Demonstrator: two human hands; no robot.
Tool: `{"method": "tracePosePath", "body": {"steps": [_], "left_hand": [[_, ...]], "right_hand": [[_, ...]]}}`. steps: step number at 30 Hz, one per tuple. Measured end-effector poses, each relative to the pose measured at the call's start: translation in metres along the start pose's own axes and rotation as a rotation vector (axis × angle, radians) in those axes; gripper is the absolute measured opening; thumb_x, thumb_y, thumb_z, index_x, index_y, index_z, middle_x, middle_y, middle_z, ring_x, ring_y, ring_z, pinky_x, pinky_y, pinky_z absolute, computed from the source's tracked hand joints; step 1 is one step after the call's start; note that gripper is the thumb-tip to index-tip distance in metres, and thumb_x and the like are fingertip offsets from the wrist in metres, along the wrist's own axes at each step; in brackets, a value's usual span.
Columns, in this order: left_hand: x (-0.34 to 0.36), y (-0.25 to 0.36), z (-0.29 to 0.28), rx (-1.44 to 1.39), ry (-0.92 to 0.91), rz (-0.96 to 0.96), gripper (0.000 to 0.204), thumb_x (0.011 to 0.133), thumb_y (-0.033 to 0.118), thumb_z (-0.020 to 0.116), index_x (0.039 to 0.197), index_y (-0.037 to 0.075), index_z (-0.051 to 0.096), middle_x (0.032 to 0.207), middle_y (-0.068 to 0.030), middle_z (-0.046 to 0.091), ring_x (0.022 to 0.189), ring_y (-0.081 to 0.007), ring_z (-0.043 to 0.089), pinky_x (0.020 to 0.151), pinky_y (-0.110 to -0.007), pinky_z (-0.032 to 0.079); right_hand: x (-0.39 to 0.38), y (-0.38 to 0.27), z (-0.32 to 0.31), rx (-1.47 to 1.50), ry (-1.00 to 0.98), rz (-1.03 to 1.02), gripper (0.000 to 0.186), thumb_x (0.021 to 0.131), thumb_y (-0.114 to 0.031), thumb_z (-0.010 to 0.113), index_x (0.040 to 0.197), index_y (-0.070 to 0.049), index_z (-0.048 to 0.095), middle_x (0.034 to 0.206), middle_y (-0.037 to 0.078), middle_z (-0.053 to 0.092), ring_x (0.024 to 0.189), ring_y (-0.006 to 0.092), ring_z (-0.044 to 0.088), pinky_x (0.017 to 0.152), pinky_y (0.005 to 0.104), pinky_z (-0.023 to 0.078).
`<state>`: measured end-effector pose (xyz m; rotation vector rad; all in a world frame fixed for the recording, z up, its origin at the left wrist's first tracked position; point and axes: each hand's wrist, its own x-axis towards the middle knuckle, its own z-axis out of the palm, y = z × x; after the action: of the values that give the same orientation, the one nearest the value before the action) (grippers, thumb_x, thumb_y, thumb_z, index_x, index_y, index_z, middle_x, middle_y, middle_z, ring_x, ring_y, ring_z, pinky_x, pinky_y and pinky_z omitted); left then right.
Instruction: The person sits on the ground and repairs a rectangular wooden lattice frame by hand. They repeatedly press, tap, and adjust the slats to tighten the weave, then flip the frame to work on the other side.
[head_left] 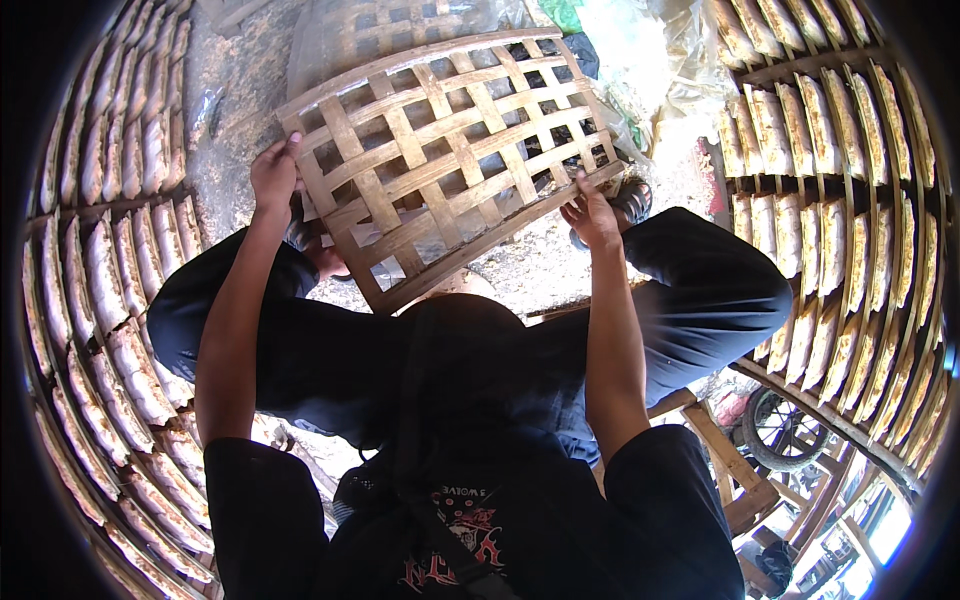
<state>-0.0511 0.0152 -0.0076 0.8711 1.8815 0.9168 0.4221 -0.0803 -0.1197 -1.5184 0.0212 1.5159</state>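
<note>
We stretch both forearms [240, 310] toward twelve, left hand [272, 178] clamped on the woven wooden panel [465, 158] at nine o'clock, right hand [592, 212] gripping near four; the panel spans between them

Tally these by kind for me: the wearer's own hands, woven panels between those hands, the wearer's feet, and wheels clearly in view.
Hands: 2 (left hand, right hand)
Woven panel between them: 1
Feet: 2 (left foot, right foot)
Wheel, lower right: 1
Total: 6
</note>
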Motion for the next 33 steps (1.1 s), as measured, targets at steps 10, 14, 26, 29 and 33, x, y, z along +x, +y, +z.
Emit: {"method": "tracePosePath", "body": {"steps": [10,14,26,29,33], "left_hand": [[-0.001,-0.001,0.0,-0.013,0.005,-0.005,0.032,0.089,0.031,0.065,0.105,0.003,0.066,0.067,0.0035,0.058,0.05,-0.0038,0.048,0.046,-0.02,0.04],[0.0,0.001,0.001,-0.022,-0.02,0.012,0.032,0.09,0.031,0.065,0.105,0.002,0.066,0.067,0.003,0.057,0.051,-0.0045,0.048,0.045,-0.021,0.041],[0.001,0.002,0.005,0.018,0.018,0.004,0.035,0.089,0.033,0.066,0.102,0.001,0.067,0.06,0.0026,0.05,0.048,-0.0053,0.045,0.043,-0.023,0.04],[0.001,-0.004,-0.002,0.036,0.029,0.01,0.036,0.089,0.034,0.066,0.103,0.001,0.067,0.061,0.0026,0.051,0.05,-0.0056,0.046,0.044,-0.022,0.043],[-0.001,0.002,0.0,0.042,0.018,0.012,0.038,0.088,0.035,0.067,0.103,0.001,0.067,0.065,0.0021,0.052,0.053,-0.0058,0.048,0.048,-0.022,0.047]], "right_hand": [[-0.002,0.002,0.0,0.017,0.054,-0.051,0.071,0.091,-0.057,0.049,0.137,-0.005,0.036,0.131,0.014,0.042,0.117,0.0306,0.043,0.099,0.044,0.035],[0.005,0.005,-0.004,-0.189,-0.013,-0.109,0.068,0.088,-0.054,0.056,0.134,-0.006,0.04,0.126,0.012,0.045,0.115,0.0293,0.043,0.099,0.0429,0.036],[0.004,0.003,-0.002,-0.419,0.321,-0.251,0.052,0.086,-0.038,0.059,0.122,-0.002,0.051,0.123,0.015,0.05,0.103,0.0307,0.052,0.087,0.0447,0.045],[-0.036,-0.005,0.019,-1.053,0.349,-0.776,0.039,0.075,-0.008,0.05,0.111,-0.003,0.065,0.127,0.023,0.048,0.11,0.0397,0.047,0.092,0.0481,0.043],[-0.072,0.002,0.026,-1.669,0.316,-0.931,0.059,0.071,-0.004,0.054,0.129,-0.016,0.057,0.133,0.023,0.039,0.124,0.0439,0.032,0.096,0.0529,0.04]]}}
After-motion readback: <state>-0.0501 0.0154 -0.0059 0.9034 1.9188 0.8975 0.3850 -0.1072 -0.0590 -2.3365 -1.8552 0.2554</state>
